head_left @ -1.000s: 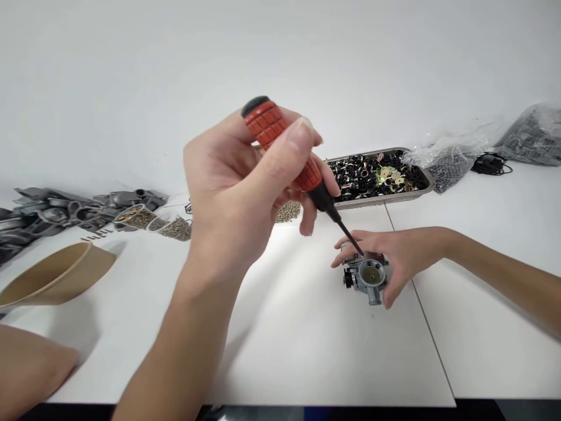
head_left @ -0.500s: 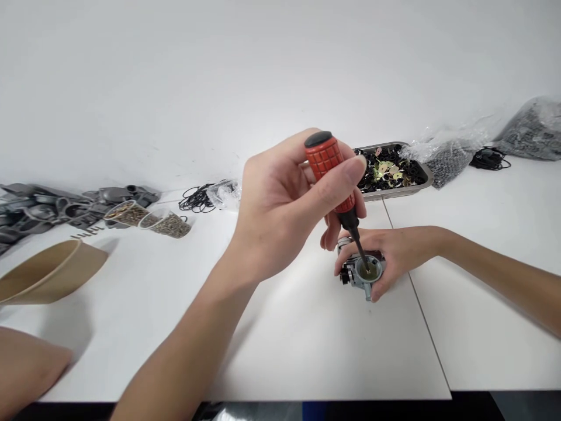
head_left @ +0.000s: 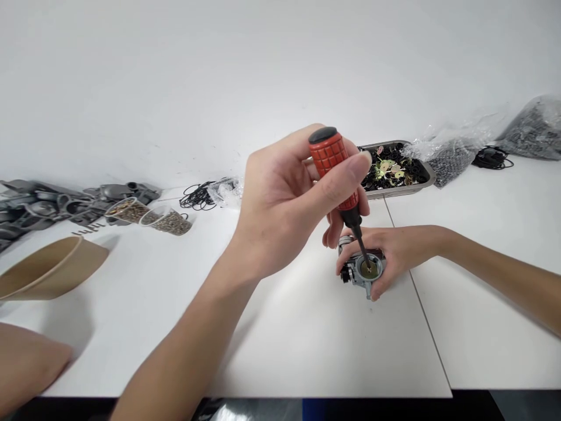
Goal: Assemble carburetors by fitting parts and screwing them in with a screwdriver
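My left hand (head_left: 291, 204) is wrapped round the red, black-capped handle of a screwdriver (head_left: 329, 156), its thumb lying along the grip. The shaft slants down, and its tip meets the small centre of a brass-coloured disc (head_left: 368, 271) inside the round bore of a metal carburetor (head_left: 360, 285). My right hand (head_left: 397, 251) grips the carburetor from the right, fingers over its far side and thumb near the front, pressing it to the white table. The fingers cover much of its body.
Behind my hands stands a metal tray (head_left: 405, 190) of black parts and brassy discs. Bags of small parts (head_left: 451, 161) lie to its right. Leftward are plastic cups of screws (head_left: 173, 222), a tan bowl (head_left: 83, 263), grey castings (head_left: 44, 204) and another person's arm (head_left: 30, 362).
My left hand and the screwdriver have shifted very slightly right in view. The tip stays at the disc, and my right hand keeps its hold on the carburetor.
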Tool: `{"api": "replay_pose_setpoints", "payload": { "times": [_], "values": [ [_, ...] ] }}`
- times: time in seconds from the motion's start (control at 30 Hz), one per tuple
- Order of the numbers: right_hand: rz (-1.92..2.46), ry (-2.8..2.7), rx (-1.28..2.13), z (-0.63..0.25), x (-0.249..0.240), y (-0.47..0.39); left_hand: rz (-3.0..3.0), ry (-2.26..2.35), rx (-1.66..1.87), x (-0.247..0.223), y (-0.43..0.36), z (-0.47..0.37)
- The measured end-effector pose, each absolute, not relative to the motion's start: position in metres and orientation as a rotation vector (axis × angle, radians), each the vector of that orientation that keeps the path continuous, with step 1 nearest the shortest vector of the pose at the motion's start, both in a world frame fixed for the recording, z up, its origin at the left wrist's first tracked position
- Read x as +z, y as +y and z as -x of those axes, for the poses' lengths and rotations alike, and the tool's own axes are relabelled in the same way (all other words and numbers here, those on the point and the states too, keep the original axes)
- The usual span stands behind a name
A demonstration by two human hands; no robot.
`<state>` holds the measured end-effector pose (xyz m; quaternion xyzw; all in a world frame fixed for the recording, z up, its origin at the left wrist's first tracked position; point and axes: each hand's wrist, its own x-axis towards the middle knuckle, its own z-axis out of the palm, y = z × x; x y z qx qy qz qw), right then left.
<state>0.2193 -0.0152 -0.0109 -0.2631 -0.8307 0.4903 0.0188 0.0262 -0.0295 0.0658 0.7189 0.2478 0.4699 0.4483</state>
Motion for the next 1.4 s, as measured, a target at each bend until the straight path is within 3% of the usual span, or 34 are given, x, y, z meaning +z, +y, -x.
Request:
{"api": "replay_pose_setpoints", "payload": {
  "times": [1.17, 1.4],
  "values": [
    [0.746, -2.572, 1.544, -0.219, -0.013, -0.012, -2.066, 0.265, 0.880, 0.074, -0.028, -0.038],
    [0.747, -2.585, 1.500, -0.220, -0.016, -0.011, -2.296, 0.270, 1.139, 0.079, -0.021, -0.035]
  ]
}}
